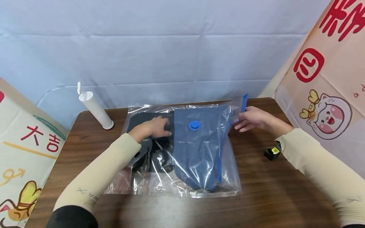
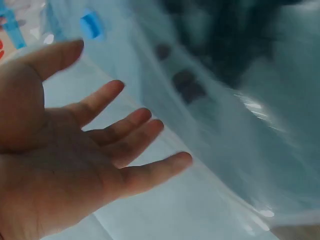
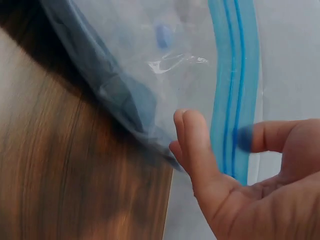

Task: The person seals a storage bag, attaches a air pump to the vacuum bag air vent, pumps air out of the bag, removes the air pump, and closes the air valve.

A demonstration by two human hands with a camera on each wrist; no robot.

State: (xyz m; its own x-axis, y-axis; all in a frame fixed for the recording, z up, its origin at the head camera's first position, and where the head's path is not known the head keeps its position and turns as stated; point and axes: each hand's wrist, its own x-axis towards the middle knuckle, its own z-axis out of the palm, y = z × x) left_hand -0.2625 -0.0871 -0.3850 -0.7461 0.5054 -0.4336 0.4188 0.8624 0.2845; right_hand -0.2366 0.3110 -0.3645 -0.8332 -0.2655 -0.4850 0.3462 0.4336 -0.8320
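Note:
A clear vacuum storage bag [image 1: 232,186] lies across the table with folded clothing inside, one piece black [image 1: 141,118], the other blue-grey [image 1: 185,148]. On its upper face sits a round blue valve [image 1: 195,125]. At the bag's right end, the blue zip strip [image 3: 232,75] is lifted off the table. My right hand [image 1: 252,118] holds that edge, thumb on one side and fingers on the other. Over the black clothing is my left hand [image 1: 156,126], its fingers spread and loosely bent, holding nothing; whether it touches the film cannot be told.
At the back left, a white hand pump [image 1: 97,109] stands with its top handle tilted up. A small black object with a yellow patch [image 1: 272,152] is beside my right cuff. Cloth hangings surround the wooden table [image 1: 176,212] behind and at both sides.

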